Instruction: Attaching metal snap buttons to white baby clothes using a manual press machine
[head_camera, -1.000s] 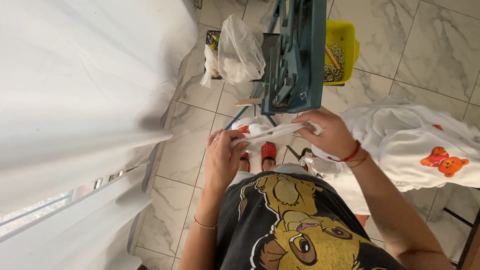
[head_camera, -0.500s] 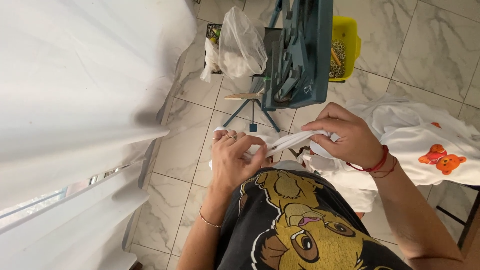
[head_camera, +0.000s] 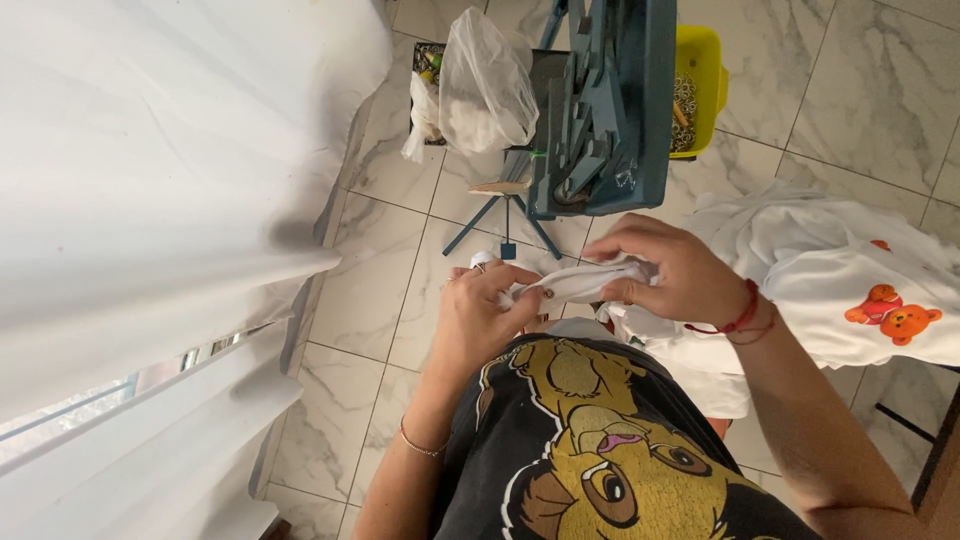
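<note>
A: Where are the hands?

B: Both are closed on a small white garment (head_camera: 575, 283), stretched between them just above the person's black printed shirt (head_camera: 600, 440). The left hand (head_camera: 487, 318) pinches its near end; the right hand (head_camera: 672, 275) grips the far end, a red cord at the wrist.

A: What crowds them?

B: Just beyond the knuckles hangs the lower edge of a blue rack (head_camera: 605, 110) (folded, with slats), its thin legs (head_camera: 500, 225) spread on the marble floor (head_camera: 390, 300). On the right hand's side, a heap of white clothes (head_camera: 840, 260) with an orange bear print lies close, touching the garment's far end as far as I can tell.

A: And open room?

B: On the left hand's side, bare floor tiles run to the edge of a white curtain (head_camera: 170, 170). Past the rack sit a clear plastic bag (head_camera: 485, 85) and a yellow tub (head_camera: 700, 85), well apart from the hands.
</note>
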